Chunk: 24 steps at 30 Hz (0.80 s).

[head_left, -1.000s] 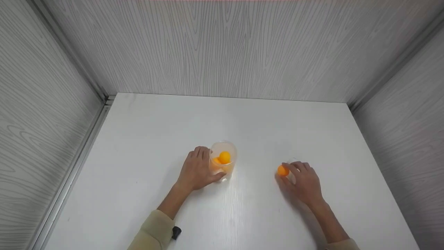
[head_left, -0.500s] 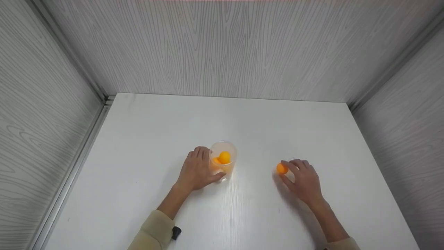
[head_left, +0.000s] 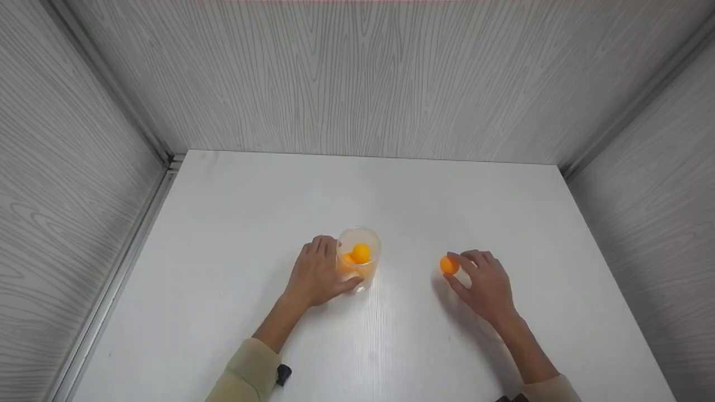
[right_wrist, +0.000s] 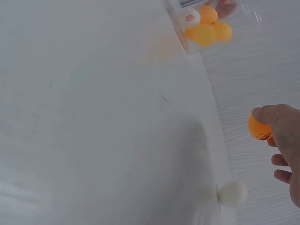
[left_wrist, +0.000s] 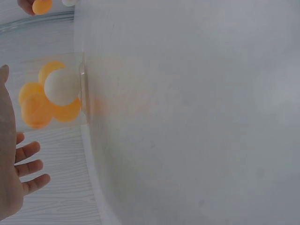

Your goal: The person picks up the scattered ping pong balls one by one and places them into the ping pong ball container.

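A clear plastic cup (head_left: 366,274) stands upright on the white table, holding several orange table tennis balls (head_left: 361,253) and a white one (left_wrist: 62,87) near its bottom. My left hand (head_left: 315,276) holds the cup from its left side, thumb at the front and fingers toward the back. To the right, my right hand (head_left: 487,287) pinches an orange table tennis ball (head_left: 449,264) between thumb and fingertips, raised off the table. A loose white table tennis ball (right_wrist: 233,193) rests on the table below the right hand. From the head view, that hand hides it.
The white table top (head_left: 380,190) meets a grey wood-grain panel (head_left: 357,78) at the back. Similar panels rise at the left (head_left: 72,195) and right (head_left: 659,212).
My right hand has risen slightly and moved a little left and away from me with the orange table tennis ball. The left hand and the cup stay in place.
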### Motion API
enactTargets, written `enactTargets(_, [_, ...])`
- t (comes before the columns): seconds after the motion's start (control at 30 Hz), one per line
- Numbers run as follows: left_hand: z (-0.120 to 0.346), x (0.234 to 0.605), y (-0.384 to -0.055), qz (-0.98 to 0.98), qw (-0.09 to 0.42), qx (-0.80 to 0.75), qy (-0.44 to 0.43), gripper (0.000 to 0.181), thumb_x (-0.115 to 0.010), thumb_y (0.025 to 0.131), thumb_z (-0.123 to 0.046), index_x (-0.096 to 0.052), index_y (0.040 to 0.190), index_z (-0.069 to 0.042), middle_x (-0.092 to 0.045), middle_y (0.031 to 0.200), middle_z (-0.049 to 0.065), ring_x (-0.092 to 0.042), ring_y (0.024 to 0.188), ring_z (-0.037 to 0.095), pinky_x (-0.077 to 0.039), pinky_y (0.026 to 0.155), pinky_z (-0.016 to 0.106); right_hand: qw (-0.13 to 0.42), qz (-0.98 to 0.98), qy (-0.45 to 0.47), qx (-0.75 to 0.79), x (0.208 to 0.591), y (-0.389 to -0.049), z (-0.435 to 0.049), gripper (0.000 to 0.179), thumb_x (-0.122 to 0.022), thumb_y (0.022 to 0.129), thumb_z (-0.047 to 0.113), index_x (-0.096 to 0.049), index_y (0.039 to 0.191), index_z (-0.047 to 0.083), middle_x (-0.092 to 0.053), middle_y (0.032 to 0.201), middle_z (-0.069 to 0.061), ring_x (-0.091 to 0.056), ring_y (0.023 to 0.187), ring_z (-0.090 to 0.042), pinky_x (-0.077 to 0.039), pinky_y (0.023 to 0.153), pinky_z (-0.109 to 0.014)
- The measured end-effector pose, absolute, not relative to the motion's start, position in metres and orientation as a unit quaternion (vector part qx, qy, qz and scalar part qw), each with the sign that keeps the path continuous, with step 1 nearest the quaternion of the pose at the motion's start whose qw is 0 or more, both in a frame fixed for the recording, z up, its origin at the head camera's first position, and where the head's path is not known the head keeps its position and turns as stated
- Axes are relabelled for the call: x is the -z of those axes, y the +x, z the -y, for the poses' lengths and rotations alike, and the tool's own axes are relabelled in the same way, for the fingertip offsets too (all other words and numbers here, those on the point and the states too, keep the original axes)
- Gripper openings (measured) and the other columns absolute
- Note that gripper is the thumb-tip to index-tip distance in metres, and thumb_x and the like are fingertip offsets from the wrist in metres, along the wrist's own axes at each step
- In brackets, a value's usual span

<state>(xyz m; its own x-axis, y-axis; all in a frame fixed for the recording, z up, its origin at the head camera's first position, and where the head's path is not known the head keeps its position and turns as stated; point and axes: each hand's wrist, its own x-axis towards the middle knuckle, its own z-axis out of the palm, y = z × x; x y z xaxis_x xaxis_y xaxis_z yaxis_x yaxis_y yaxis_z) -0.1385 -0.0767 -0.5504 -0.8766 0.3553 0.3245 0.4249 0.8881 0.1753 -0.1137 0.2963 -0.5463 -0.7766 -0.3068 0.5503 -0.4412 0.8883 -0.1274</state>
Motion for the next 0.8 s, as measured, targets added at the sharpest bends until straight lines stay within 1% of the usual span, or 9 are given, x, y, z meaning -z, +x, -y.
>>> enactTargets(0.53, [0.076, 0.55, -0.138, 0.963, 0.134, 0.126, -0.198, 0.081, -0.068, 0.085, -0.073, -0.052, 0.126, -0.004, -0.062, 0.121, 0.012, -0.059, 0.115, 0.028, -0.054, 0.101, 0.04, 0.282, 0.926, 0.211, -0.133, 0.534, -0.12, -0.285, 0.046, -0.092, 0.081, 0.023, -0.074, 0.123, 0.016, -0.073, 0.107, -0.01, -0.065, 0.096, -0.029, -0.059, 0.08, -0.041])
enactTargets(0.8, [0.076, 0.549, -0.138, 0.962, 0.141, 0.118, -0.201, 0.079, -0.066, 0.086, -0.073, -0.053, 0.122, -0.004, -0.061, 0.117, 0.012, -0.058, 0.113, 0.027, -0.053, 0.096, 0.039, 0.295, 0.92, 0.223, -0.129, 0.528, -0.121, -0.278, 0.047, -0.092, 0.08, 0.025, -0.075, 0.123, 0.016, -0.072, 0.105, -0.009, -0.066, 0.096, -0.03, -0.058, 0.078, -0.041])
